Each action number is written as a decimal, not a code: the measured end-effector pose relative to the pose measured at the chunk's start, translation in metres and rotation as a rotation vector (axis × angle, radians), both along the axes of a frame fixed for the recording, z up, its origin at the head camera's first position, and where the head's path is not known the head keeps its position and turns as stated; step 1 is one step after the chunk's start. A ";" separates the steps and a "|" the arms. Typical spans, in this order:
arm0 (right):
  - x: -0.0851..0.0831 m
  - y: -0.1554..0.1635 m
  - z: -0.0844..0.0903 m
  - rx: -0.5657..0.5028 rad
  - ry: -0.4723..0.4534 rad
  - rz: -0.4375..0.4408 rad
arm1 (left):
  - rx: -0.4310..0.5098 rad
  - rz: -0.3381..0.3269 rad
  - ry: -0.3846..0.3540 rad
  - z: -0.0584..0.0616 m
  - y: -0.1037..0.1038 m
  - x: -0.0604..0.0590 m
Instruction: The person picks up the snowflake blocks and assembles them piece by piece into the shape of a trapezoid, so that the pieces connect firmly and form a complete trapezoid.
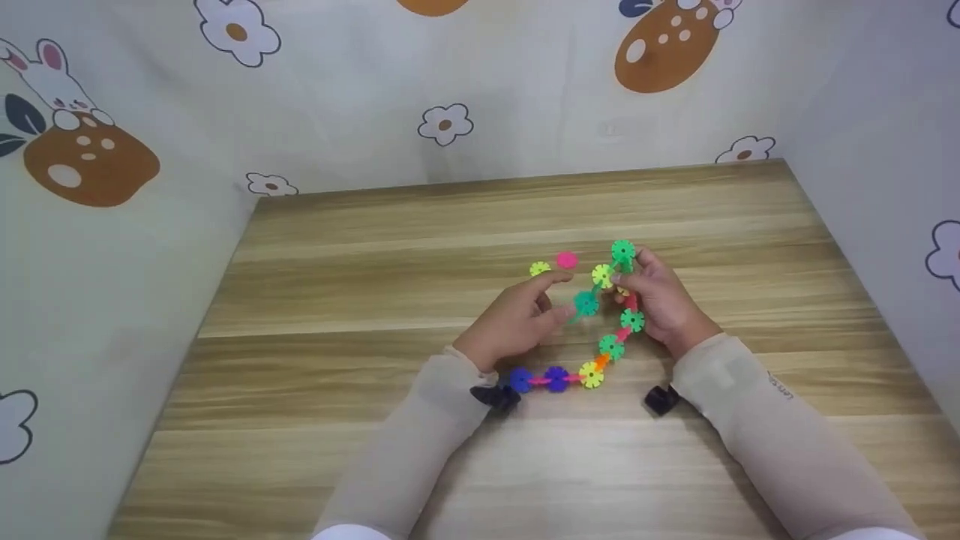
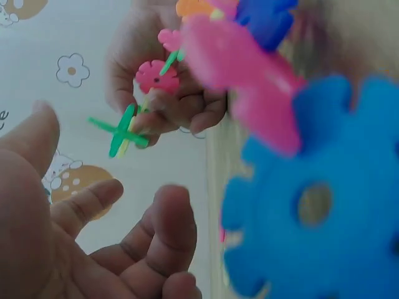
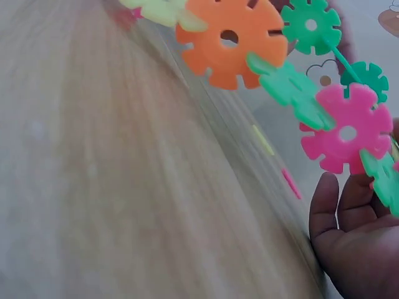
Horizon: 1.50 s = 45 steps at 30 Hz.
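Note:
A chain of coloured snowflake discs [image 1: 611, 346] curves over the wooden table [image 1: 375, 285], from two blue discs near my left wrist up to green and yellow ones. My right hand [image 1: 626, 289] pinches the chain's upper end, where a teal disc [image 1: 586, 304] sticks out to the left. My left hand [image 1: 555, 296] hovers beside that disc with fingers relaxed, holding nothing. In the left wrist view my left hand [image 2: 93, 237] lies apart from the right hand [image 2: 168, 93] and its green disc [image 2: 121, 131]. Orange, green and pink discs [image 3: 349, 128] hang above my right hand [image 3: 352, 243].
A loose yellow disc [image 1: 540, 268] and a loose pink disc [image 1: 567, 259] lie on the table just beyond my left hand. Printed fabric walls [image 1: 112, 225] close in the table at the back and on both sides.

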State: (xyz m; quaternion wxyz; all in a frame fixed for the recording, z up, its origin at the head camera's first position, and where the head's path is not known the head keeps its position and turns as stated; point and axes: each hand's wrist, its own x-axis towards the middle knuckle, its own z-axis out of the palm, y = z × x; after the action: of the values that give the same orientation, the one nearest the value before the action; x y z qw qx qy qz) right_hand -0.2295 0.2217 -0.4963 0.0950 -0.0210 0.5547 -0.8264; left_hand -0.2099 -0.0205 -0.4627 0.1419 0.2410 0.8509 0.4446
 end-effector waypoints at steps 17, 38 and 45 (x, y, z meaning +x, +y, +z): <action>0.000 -0.004 -0.005 0.036 -0.018 -0.002 | -0.577 0.033 0.148 0.018 0.030 -0.066; -0.001 -0.003 -0.007 -0.005 -0.005 0.024 | -0.881 -0.009 0.348 0.009 0.058 -0.075; -0.001 0.001 -0.003 -0.018 -0.009 0.015 | -0.878 -0.045 0.306 0.014 0.059 -0.076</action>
State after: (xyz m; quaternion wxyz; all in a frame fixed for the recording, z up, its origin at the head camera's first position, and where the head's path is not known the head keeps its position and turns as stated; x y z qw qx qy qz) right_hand -0.2309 0.2224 -0.4998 0.1035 -0.0224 0.5467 -0.8306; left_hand -0.2855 0.0382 -0.4484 0.1130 0.2393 0.9643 -0.0013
